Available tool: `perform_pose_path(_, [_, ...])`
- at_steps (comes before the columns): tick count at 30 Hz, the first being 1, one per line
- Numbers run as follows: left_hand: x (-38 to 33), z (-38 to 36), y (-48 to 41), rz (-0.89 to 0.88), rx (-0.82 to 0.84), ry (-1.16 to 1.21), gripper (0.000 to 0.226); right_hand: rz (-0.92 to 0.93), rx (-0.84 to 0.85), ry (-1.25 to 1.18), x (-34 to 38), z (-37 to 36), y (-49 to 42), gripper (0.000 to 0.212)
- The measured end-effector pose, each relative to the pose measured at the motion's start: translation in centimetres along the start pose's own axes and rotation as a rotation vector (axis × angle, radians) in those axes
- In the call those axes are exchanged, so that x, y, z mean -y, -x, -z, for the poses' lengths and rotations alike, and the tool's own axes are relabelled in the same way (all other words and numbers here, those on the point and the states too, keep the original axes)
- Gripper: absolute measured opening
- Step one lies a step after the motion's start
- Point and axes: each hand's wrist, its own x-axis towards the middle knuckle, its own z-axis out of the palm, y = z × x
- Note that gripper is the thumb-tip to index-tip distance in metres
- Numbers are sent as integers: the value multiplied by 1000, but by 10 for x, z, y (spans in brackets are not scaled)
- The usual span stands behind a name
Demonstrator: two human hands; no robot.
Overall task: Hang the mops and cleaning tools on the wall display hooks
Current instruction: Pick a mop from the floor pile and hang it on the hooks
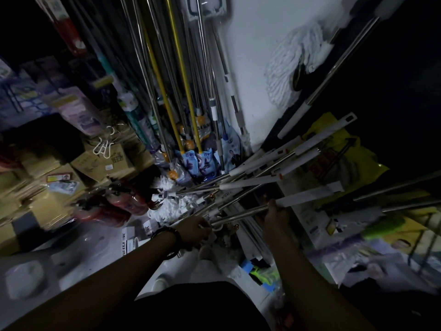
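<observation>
A bundle of mops with steel poles and white grips (257, 180) leans out from the floor toward the right. My left hand (193, 232), with a dark bead bracelet at the wrist, is closed around the lower poles near a white hook-shaped piece. My right hand (274, 218) grips a steel pole (241, 215) just below a flat white handle (307, 195). More mops with yellow and steel poles (181, 75) hang upright against the white wall (253, 56). A white string mop head (288, 68) hangs on the wall at upper right.
Cardboard boxes (100, 161) and packaged goods are stacked at left. Red fire extinguishers (114, 206) lie on the floor beside a white mop head (167, 194). Yellow packaging (343, 149) and a green item (386, 225) crowd the right. The scene is dim.
</observation>
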Motion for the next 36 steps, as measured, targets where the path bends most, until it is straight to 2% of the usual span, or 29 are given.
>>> perform_pose_path(3, [9, -6, 6, -3, 23, -24, 13, -81, 40, -60, -1, 17, -8, 46])
perform_pose_path(5, [16, -8, 12, 7, 34, -27, 15, -78, 39, -46, 2, 29, 1, 28])
perform_pose_path(9, [28, -10, 21, 39, 28, -21, 22, 14, 60, 31, -10, 51, 8, 44])
perform_pose_path(13, [36, -15, 29, 52, 75, -6, 25, -31, 91, -14, -25, 47, 36, 38])
perform_pose_path(17, [44, -16, 33, 58, 94, 59, 25, -53, 222, 113, -60, 14, 68, 43])
perform_pose_path(20, [54, -12, 43, 54, 72, 18, 24, -43, 280, 212, -88, -11, 87, 28])
perform_pose_path(21, [61, -11, 47, 56, 58, 25, 23, -46, 311, 225, -94, -18, 101, 29])
perform_pose_path(23, [78, -8, 61, 83, 39, 68, 24, -91, 354, 253, -109, -32, 122, 33])
perform_pose_path(26, [111, -4, 86, 171, 73, 178, 21, -216, 411, 286, -138, -52, 154, 28])
perform_pose_path(29, [147, 1, 108, 282, 84, 293, 19, -269, 462, 350, -173, -73, 184, 39])
perform_pose_path(32, [180, 8, 123, 331, 38, 404, 26, -266, 478, 354, -196, -90, 217, 23])
perform_pose_path(34, [199, 13, 131, 347, -16, 512, 32, -229, 442, 304, -206, -102, 229, 31])
perform_pose_path(36, [216, 18, 134, 352, -55, 677, 35, -190, 407, 286, -215, -108, 221, 67])
